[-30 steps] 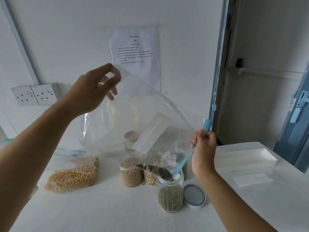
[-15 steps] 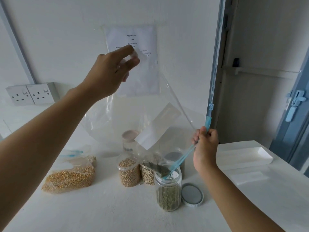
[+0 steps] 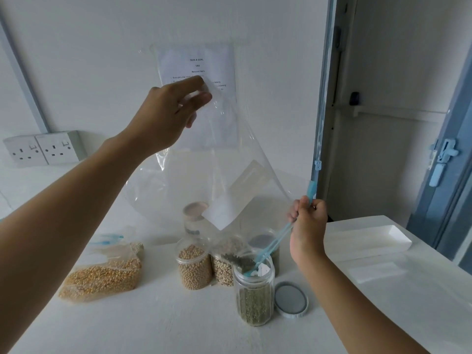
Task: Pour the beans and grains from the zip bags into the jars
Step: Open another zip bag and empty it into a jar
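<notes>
A large clear zip bag (image 3: 204,180) hangs tilted over the table, bottom up. My left hand (image 3: 168,111) pinches its raised bottom corner high against the wall. My right hand (image 3: 307,226) grips the blue zip edge at the bag's mouth. The last green grains (image 3: 238,260) slide out of the mouth into an open glass jar (image 3: 254,292), which is about half full of green grains. Its lid (image 3: 291,299) lies flat to the right of it.
Behind the green jar stand several jars: one of pale beans (image 3: 194,267), one of small light grains (image 3: 223,270), a dark-filled one (image 3: 263,241) and a capped one (image 3: 195,217). A bag of yellow corn (image 3: 102,274) lies left. A white tray (image 3: 367,238) sits right.
My left hand has lifted the bag's bottom corner higher and to the right, steepening the bag. The green grains have slid further down into the jar. My right hand has stayed in place.
</notes>
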A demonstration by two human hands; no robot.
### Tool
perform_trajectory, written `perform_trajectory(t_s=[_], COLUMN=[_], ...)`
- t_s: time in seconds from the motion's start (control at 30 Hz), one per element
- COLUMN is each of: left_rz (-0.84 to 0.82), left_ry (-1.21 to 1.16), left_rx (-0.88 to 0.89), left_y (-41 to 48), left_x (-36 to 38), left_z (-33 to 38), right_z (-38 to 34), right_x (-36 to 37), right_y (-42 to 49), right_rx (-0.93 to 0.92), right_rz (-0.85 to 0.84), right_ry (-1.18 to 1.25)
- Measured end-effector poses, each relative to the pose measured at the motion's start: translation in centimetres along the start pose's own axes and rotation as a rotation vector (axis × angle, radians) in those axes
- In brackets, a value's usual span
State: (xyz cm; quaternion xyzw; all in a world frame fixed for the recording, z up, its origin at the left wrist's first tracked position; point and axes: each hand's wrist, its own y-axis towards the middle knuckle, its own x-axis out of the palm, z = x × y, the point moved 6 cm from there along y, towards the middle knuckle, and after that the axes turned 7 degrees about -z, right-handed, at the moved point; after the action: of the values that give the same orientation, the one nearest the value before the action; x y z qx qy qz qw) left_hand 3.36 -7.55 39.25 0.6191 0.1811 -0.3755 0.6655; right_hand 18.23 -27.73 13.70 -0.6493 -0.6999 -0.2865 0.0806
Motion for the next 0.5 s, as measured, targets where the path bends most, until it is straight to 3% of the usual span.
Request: perform_trajectory(t_s=[0.27,0.5], left_rz=[-0.01,-0.097], left_ry=[0.058,0.103], left_rx=[0.059,0.143], left_y=[0.4,1.7], left_x=[0.0,1.9], left_z=[0.8,2.2], right_z=[-0.1,1.6], right_x=[-0.2,-1.8], right_y=[0.0,-0.5], right_rx=[-0.013,0.098], right_rz=[0.019,0.139], right_ry=[0.004,0.1])
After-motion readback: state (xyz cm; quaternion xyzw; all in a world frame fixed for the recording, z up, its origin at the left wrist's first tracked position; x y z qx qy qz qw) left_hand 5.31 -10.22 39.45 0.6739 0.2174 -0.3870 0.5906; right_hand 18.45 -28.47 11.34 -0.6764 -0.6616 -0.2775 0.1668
